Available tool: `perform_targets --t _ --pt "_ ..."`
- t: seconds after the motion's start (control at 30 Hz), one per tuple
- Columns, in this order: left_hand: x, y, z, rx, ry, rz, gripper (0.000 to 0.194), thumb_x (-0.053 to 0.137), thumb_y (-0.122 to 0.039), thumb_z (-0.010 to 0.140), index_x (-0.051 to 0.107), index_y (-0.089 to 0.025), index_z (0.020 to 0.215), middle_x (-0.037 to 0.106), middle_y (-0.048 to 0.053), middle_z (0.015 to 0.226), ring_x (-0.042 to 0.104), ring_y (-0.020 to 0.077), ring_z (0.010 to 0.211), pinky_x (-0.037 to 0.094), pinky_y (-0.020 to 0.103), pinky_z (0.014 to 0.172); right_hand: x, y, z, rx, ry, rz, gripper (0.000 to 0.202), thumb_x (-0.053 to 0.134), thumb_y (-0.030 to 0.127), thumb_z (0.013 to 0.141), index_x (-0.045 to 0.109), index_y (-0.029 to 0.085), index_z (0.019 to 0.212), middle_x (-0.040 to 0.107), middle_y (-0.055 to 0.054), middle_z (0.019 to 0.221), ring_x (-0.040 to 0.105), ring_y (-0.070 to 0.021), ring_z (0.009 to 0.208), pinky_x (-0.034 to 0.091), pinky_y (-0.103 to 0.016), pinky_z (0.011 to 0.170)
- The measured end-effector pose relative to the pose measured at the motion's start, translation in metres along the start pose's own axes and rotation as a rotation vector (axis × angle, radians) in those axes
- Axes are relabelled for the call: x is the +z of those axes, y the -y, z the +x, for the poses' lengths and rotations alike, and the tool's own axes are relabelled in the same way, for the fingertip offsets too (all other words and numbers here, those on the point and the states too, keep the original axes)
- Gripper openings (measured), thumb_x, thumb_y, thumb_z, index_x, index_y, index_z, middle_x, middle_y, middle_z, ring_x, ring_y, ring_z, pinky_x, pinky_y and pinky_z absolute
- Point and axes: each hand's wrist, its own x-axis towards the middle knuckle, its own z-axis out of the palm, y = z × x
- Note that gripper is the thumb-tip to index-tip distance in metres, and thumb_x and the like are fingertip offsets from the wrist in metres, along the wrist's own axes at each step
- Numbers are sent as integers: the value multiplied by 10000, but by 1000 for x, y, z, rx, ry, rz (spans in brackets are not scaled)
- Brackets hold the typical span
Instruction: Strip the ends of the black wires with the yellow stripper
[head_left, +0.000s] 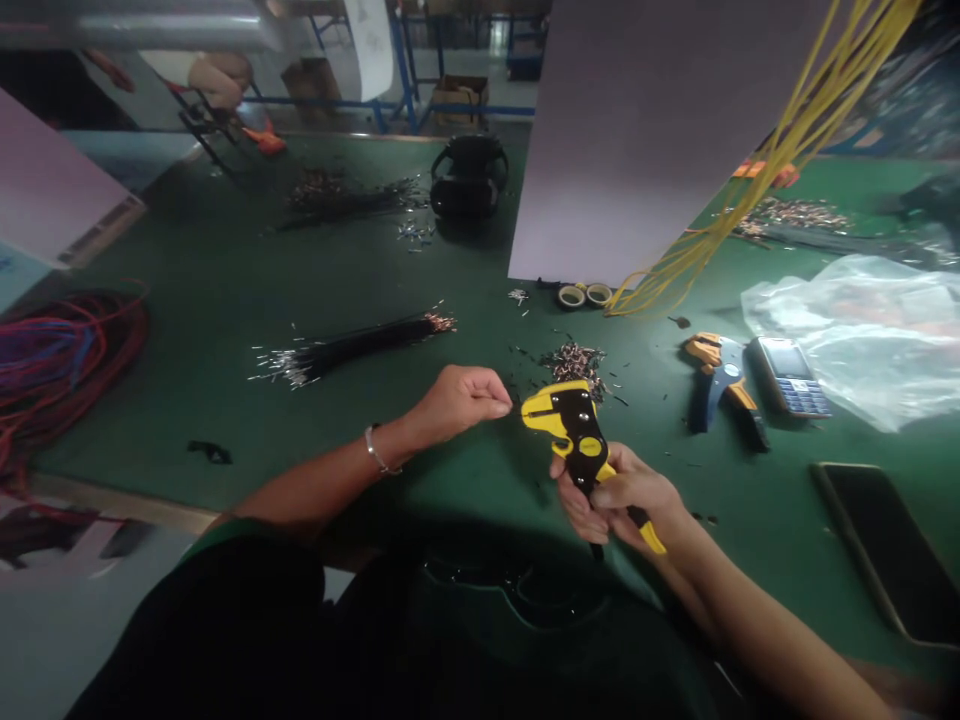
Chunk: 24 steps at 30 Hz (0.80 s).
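Note:
My right hand [630, 495] is wrapped round the handles of a yellow and black wire stripper [583, 425], whose jaws point left. Just left of those jaws, my left hand [465, 400] is closed in a pinch. Whatever lies between its fingertips is too small and dark to make out. Behind the stripper is a pile of short wire scraps [576, 362]. A bundle of black wires [367, 342] lies beyond my left hand, with bare copper showing at its right end and pale tips at its left.
On the right lie a blue and orange wire stripper [724, 375], a keypad phone [789, 375], a smartphone [892, 550] and a plastic bag [862, 320]. Yellow wires [780, 180] hang by a pale panel [622, 140]. Red wire coils [82, 370] sit left. A person's leg [217, 80] shows behind.

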Motion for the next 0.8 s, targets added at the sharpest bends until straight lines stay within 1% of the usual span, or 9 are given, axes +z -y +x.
perform_targets --t 0.07,0.13,0.17,0.23,0.27,0.4,0.57,0.67,0.8 --pt "-2 5 4 1 -92 73 55 682 -103 611 631 -124 609 497 -60 462 349 16 401 214 176 406 5 9 -12 -42 49 -47 314 727 243 663 684 132 954 598 -11 583 458 -95 397 380 -238 384" --pt "0 10 7 -77 -129 21 77 652 -79 608 602 -129 577 448 -75 422 300 10 368 178 179 390 7 22 -26 -182 30 -185 191 723 266 700 691 162 856 577 -24 563 494 -126 447 406 -270 427" --pt "2 12 8 -94 -112 -16 76 644 -75 613 603 -131 583 428 -79 410 290 10 359 167 182 384 7 29 -31 -269 -25 -244 141 721 235 699 692 177 825 581 -34 579 521 -149 486 414 -286 445" --pt "8 12 7 -94 -85 -81 70 649 -81 629 610 -136 612 400 -87 403 282 11 350 156 186 379 2 37 -35 -463 -199 -203 233 706 226 703 689 192 932 565 -11 608 476 -128 466 386 -274 427" --pt "10 10 6 -91 -92 -107 75 653 -85 636 606 -139 614 392 -89 403 276 9 347 155 187 378 -2 38 -33 -471 -267 -207 273 703 230 695 682 183 963 569 -14 630 472 -130 472 383 -281 429" --pt "13 1 1 -81 -164 -150 98 675 -120 664 589 -141 623 414 -77 433 282 3 345 162 189 375 -15 28 -15 -327 -330 -372 307 677 192 667 649 164 972 600 -31 699 532 -166 557 448 -343 533" --pt "6 -4 -5 -7 -232 -80 108 692 -172 674 588 -140 667 423 -81 452 290 7 355 179 191 377 -8 13 2 -210 -461 -872 306 623 174 669 634 157 975 601 -17 758 540 -155 640 439 -286 577" --pt "3 -9 -10 63 -272 56 95 682 -199 693 603 -146 692 408 -85 449 296 18 377 201 196 392 0 5 5 -219 -436 -1148 287 579 178 684 616 165 969 610 -22 774 553 -166 666 450 -282 596" --pt "3 -15 -17 121 -281 187 83 663 -222 721 622 -150 722 440 -70 484 310 33 421 240 205 421 3 -7 10 -315 -393 -1413 410 570 175 702 569 169 1112 650 -77 923 615 -215 777 502 -330 697"
